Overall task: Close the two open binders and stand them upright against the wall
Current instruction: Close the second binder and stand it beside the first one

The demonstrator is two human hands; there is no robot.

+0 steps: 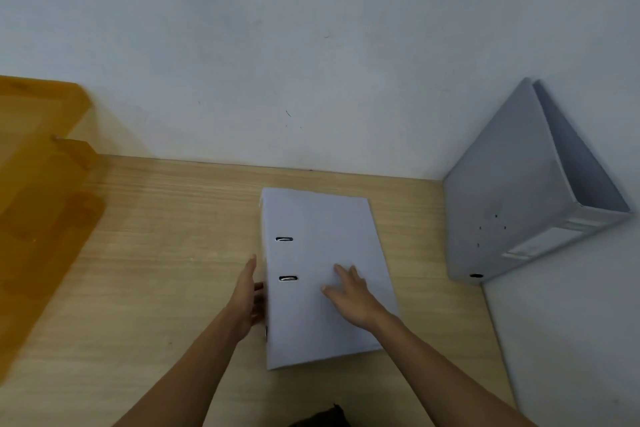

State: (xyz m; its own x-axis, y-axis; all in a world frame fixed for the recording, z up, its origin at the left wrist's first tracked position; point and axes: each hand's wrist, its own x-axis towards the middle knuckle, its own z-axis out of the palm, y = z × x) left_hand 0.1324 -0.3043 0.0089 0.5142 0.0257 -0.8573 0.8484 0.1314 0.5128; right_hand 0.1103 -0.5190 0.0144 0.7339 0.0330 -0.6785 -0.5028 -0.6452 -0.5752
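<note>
The right hand (353,298) lies flat, fingers spread, on the closed white binder (322,274) on the table (156,270). The left hand (247,295) presses open against its spine side. Farther right, a grey binder (512,191) stands upright — leaning on the side wall (571,322).

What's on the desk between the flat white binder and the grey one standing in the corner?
Nothing: the head view shows only bare desk between the flat binder and the standing binder.
</note>
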